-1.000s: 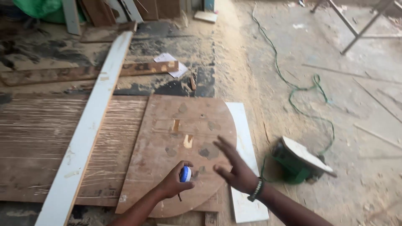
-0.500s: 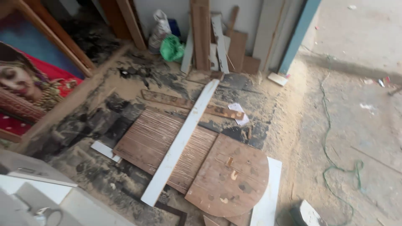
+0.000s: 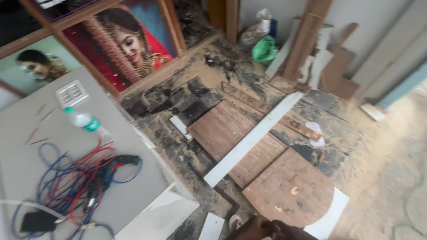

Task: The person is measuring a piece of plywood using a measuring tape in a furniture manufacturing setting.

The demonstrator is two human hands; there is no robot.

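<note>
We read left to right. Far left: grey surface [image 3: 31, 164] carrying a tangle of red and blue cables [image 3: 75, 182], a power drill [image 3: 122, 161] lying on its side in the tangle, a plastic bottle [image 3: 84, 121] lying flat with green label, and a white vent grille [image 3: 71, 93]. The surface's right edge runs diagonally down to a pale sheet corner [image 3: 160, 213]; floor drops off just past it. Behind, framed portraits [image 3: 120, 44] lean along the wall.

Centre floor: ribbed brown board [image 3: 222, 129] lies flat, a long white strip [image 3: 251, 140] laid diagonally across it. The strip's lower end overhangs the board edge. Dark debris and sawdust around it; bare floor between surface and board is narrow.

Right of that: half-round brown board [image 3: 289, 191], straight edge up-left just beside the ribbed board, curved edge resting on a white panel [image 3: 329, 213]. Wood offcuts [image 3: 311, 53] and a green bag [image 3: 264, 49] stacked against the back wall. Far right is open sandy floor, most free room there.

Bottom edge: only a dark sliver of hand [image 3: 267, 230] shows, just below the half-round board. We cannot tell which hand, nor whether the fingers are released or clenched.

Versus half a second ago: view has swung further left and up; the surface with cables now fills the left side, the green cord on the right is nearly out of frame. A second ago both hands were over the half-round board, one holding a small blue item; not seen now.
</note>
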